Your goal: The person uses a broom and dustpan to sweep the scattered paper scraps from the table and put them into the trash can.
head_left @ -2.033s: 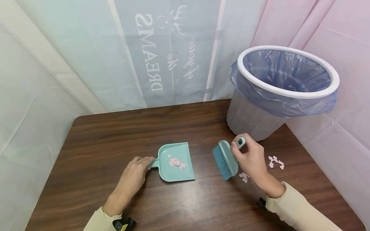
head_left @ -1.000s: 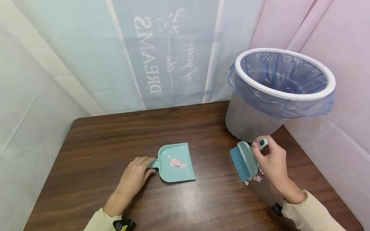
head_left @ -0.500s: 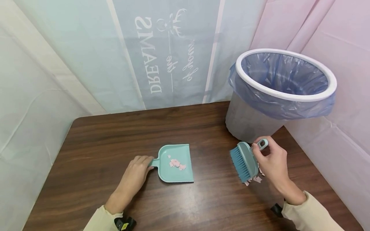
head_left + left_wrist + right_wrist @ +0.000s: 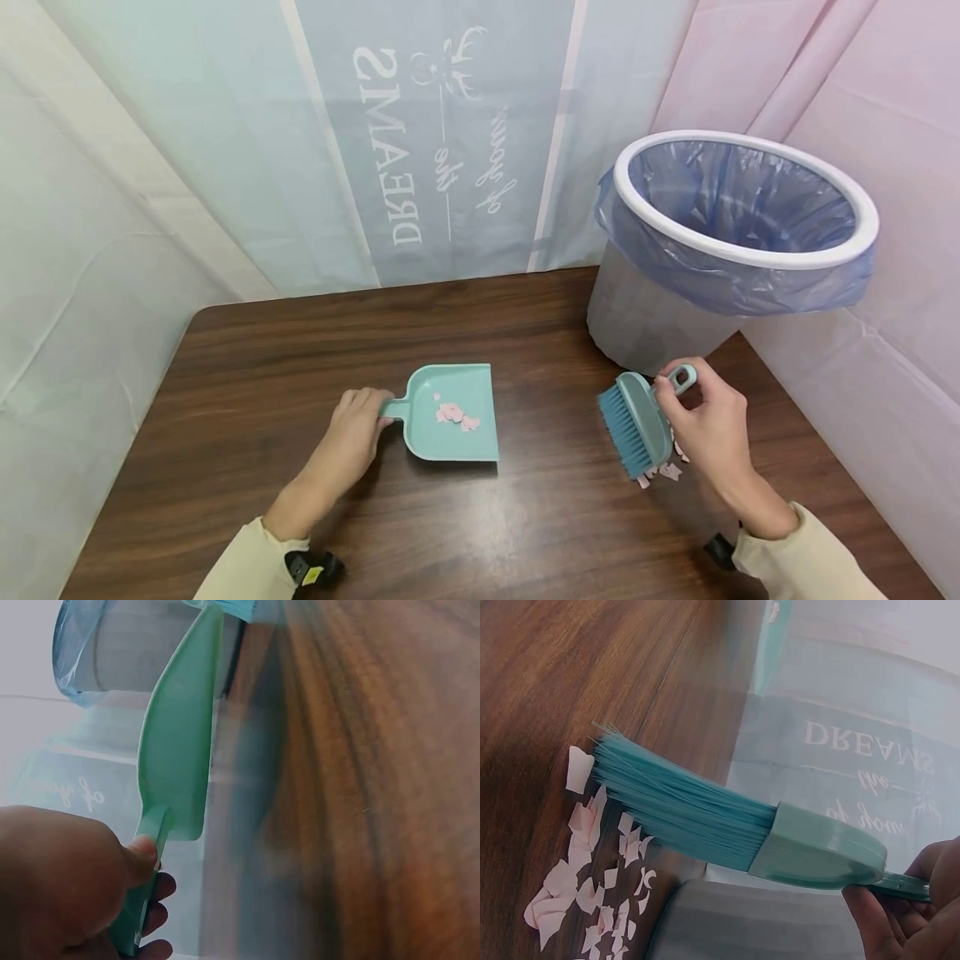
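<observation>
My left hand [image 4: 351, 437] grips the handle of a teal dustpan [image 4: 450, 446]. Pink paper scraps [image 4: 453, 413] lie in a small heap on the pan. In the left wrist view the dustpan [image 4: 178, 750] is seen from underneath, slightly off the table, with a dark shadow beside it. Thumb and fingers of my right hand [image 4: 711, 421] pinch the looped handle of a teal hand brush [image 4: 647, 417]. Its bristles point left towards the pan. More paper scraps [image 4: 570, 881] lie on the table behind the bristles, partly hidden by brush and hand in the head view.
A grey waste bin [image 4: 652, 317] lined with a blue bag [image 4: 720, 275] stands at the back right, just behind the brush. Bare brown tabletop [image 4: 540, 433] lies between dustpan and brush. Printed cloth [image 4: 465, 167] hangs along the back, pale sheets at both sides.
The brush has moved right past the nearer scraps, then stayed put over the last second. In the last half second the dustpan has risen a little and shifted slightly back and left.
</observation>
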The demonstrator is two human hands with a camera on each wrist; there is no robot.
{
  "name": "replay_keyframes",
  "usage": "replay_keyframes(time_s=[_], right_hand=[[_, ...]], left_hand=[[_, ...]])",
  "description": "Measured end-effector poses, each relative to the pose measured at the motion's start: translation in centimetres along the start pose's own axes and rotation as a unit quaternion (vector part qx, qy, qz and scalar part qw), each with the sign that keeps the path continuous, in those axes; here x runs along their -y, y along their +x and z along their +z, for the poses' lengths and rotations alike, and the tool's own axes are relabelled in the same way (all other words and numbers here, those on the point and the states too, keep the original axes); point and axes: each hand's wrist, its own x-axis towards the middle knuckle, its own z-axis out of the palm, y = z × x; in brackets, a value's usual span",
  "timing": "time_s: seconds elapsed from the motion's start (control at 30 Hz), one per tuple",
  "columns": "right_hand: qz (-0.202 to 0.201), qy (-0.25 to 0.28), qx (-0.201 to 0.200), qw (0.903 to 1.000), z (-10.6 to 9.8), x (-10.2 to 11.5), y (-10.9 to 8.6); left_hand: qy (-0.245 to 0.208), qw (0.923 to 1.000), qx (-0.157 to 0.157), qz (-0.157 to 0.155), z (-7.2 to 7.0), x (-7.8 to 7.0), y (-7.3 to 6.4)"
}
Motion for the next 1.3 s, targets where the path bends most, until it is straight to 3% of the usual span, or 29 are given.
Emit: replay_keyframes(time_s=[0.47,0.7,0.97,1.3], right_hand=[[0.031,-0.004,-0.001,0.9995,-0.3,0.3,0.1],[0.030,-0.003,0.009,0.9995,-0.3,0.4,0.1],[0.026,-0.004,0.006,0.9996,-0.3,0.4,0.1],[0.034,-0.005,0.014,0.9993,-0.1,0.5,0.1]], left_hand=[[-0.025,0.9990,-0.003,0.036,-3.6,-0.4,3.9],[-0.048,0.9978,0.028,0.038,-6.1,-0.7,5.8],[-0.051,0.9953,0.061,0.054,-10.1,-1.7,9.0],[-0.073,0.9910,0.108,0.031,-15.9,-3.7,13.2]])
